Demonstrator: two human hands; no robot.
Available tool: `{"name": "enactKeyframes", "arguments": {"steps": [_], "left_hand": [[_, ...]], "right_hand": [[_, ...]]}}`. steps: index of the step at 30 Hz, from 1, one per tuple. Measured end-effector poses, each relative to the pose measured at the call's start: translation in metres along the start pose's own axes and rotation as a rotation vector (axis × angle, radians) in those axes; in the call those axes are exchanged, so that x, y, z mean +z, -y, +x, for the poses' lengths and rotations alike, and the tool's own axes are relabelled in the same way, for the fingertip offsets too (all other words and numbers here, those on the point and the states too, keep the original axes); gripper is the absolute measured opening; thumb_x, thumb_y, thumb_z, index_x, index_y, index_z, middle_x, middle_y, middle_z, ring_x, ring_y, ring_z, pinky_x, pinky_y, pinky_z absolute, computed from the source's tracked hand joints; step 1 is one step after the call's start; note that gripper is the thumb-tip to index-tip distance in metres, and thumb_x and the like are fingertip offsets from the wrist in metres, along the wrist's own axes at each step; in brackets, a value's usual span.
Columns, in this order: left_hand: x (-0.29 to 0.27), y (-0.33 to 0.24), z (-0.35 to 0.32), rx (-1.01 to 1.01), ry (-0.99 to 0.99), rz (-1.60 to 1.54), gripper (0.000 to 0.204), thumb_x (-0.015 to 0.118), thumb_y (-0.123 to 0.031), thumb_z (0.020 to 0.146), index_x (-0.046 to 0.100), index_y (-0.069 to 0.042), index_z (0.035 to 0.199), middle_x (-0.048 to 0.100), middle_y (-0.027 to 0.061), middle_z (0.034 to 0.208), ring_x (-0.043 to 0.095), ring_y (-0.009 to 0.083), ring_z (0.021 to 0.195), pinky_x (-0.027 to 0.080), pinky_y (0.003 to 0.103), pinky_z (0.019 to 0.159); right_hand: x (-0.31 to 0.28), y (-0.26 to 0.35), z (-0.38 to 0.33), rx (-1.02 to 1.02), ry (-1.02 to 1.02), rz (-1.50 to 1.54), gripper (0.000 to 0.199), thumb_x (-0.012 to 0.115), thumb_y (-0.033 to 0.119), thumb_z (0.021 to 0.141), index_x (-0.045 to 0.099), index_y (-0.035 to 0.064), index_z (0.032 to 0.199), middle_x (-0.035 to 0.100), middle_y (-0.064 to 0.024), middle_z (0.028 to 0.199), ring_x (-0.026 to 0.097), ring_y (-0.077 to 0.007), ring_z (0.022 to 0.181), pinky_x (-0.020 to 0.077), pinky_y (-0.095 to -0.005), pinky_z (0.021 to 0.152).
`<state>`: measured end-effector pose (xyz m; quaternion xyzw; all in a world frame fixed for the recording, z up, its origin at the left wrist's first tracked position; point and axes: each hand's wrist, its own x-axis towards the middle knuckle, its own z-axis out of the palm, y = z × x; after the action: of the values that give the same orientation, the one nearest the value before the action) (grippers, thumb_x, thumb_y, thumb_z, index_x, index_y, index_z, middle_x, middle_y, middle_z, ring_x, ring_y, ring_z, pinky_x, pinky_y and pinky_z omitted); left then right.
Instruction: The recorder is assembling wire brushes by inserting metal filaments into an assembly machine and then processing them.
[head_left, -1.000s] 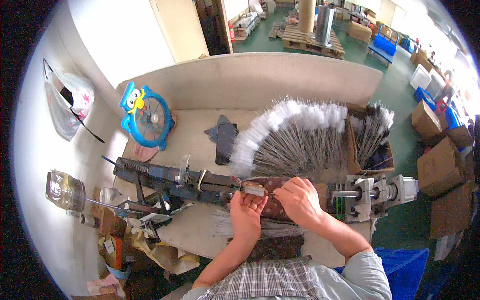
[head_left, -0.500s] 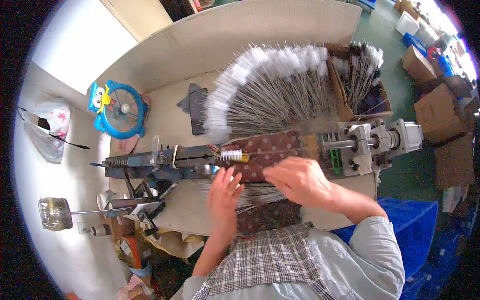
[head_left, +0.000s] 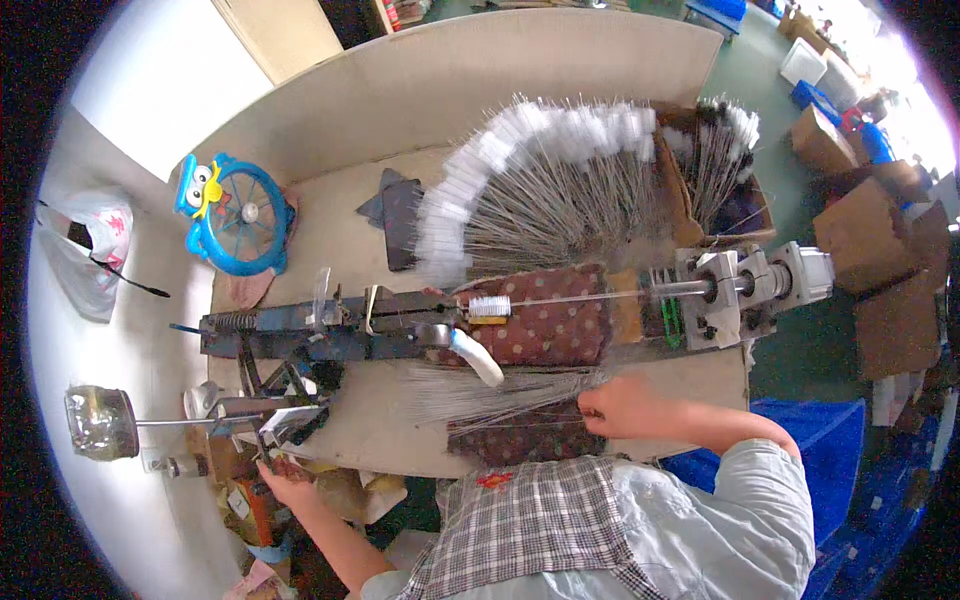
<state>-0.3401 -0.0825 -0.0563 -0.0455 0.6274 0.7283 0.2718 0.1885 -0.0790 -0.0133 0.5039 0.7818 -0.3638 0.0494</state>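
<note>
My left hand [head_left: 287, 480] reaches to the lower left, its fingers closed round a dark lever [head_left: 264, 452] below the machine [head_left: 400, 312]. My right hand [head_left: 625, 407] is curled at the right end of a loose bundle of thin metal wires [head_left: 510, 393]; whether a wire is between its fingers is hard to see. A short white-bristled brush [head_left: 490, 306] sits at the jaws of the machine, in line with a long thin rod [head_left: 590, 296] from the motor end [head_left: 760, 285]. Just below it sticks out a curved white handle [head_left: 478, 358].
Many finished white brushes [head_left: 540, 180] lie fanned out behind the machine, beside a cardboard box [head_left: 685, 190] of more brushes. A blue toy-like fan [head_left: 240, 215] stands at the left. A dotted brown cloth [head_left: 555, 325] covers part of the bench. A blue bin [head_left: 810, 460] is at my right.
My left hand has gone from beside the brush down and left to the lever. My right hand has come nearer me, from over the cloth to the wires. The white handle is now uncovered.
</note>
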Motion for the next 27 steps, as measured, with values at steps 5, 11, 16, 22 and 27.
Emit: {"name": "enactKeyframes", "arguments": {"steps": [5, 11, 16, 22, 27], "left_hand": [[0.026, 0.026, -0.058, 0.147, 0.015, 0.093, 0.034, 0.055, -0.043, 0.084, 0.054, -0.010, 0.078, 0.054, 0.0019, 0.069, 0.050, 0.0127, 0.059, 0.038, 0.023, 0.052], [0.041, 0.075, -0.102, -0.180, 0.388, 0.165, 0.026, 0.051, -0.027, 0.089, 0.054, -0.003, 0.096, 0.060, 0.0065, 0.090, 0.058, 0.0180, 0.081, 0.049, 0.028, 0.070], [0.116, 0.091, -0.216, -0.310, 0.886, 0.072, 0.027, 0.050, -0.023, 0.089, 0.050, -0.003, 0.107, 0.057, 0.0079, 0.100, 0.055, 0.0191, 0.095, 0.046, 0.034, 0.083], [0.173, 0.087, -0.316, -0.750, 0.993, 0.099, 0.019, 0.054, -0.027, 0.088, 0.053, -0.008, 0.083, 0.052, 0.0007, 0.068, 0.050, 0.0137, 0.061, 0.042, 0.030, 0.061], [0.164, 0.015, -0.260, -1.167, 1.115, -0.270, 0.047, 0.042, -0.048, 0.091, 0.058, -0.004, 0.094, 0.052, 0.0016, 0.064, 0.044, 0.0121, 0.049, 0.039, 0.028, 0.054]], "right_hand": [[-0.013, -0.010, -0.018, 0.069, -0.108, 0.020, 0.020, 0.052, 0.018, 0.073, 0.059, 0.0047, 0.085, 0.062, -0.0183, 0.079, 0.060, -0.0381, 0.077, 0.0474, -0.0494, 0.069], [-0.020, -0.016, -0.028, 0.134, -0.066, -0.060, 0.020, 0.052, 0.017, 0.073, 0.059, 0.0052, 0.087, 0.062, -0.0180, 0.086, 0.061, -0.0365, 0.082, 0.0477, -0.0503, 0.072], [-0.010, -0.023, -0.027, 0.190, 0.031, -0.061, 0.021, 0.048, 0.013, 0.074, 0.061, 0.0080, 0.090, 0.061, -0.0160, 0.089, 0.060, -0.0349, 0.083, 0.0462, -0.0495, 0.073], [0.013, -0.033, -0.026, 0.153, -0.108, -0.057, 0.019, 0.055, 0.010, 0.071, 0.058, 0.0051, 0.088, 0.060, -0.0149, 0.086, 0.062, -0.0308, 0.082, 0.0510, -0.0455, 0.068], [0.026, -0.050, -0.031, 0.093, -0.196, -0.190, 0.014, 0.058, 0.010, 0.069, 0.060, 0.0055, 0.083, 0.059, -0.0127, 0.085, 0.062, -0.0298, 0.081, 0.0517, -0.0425, 0.068]]}}
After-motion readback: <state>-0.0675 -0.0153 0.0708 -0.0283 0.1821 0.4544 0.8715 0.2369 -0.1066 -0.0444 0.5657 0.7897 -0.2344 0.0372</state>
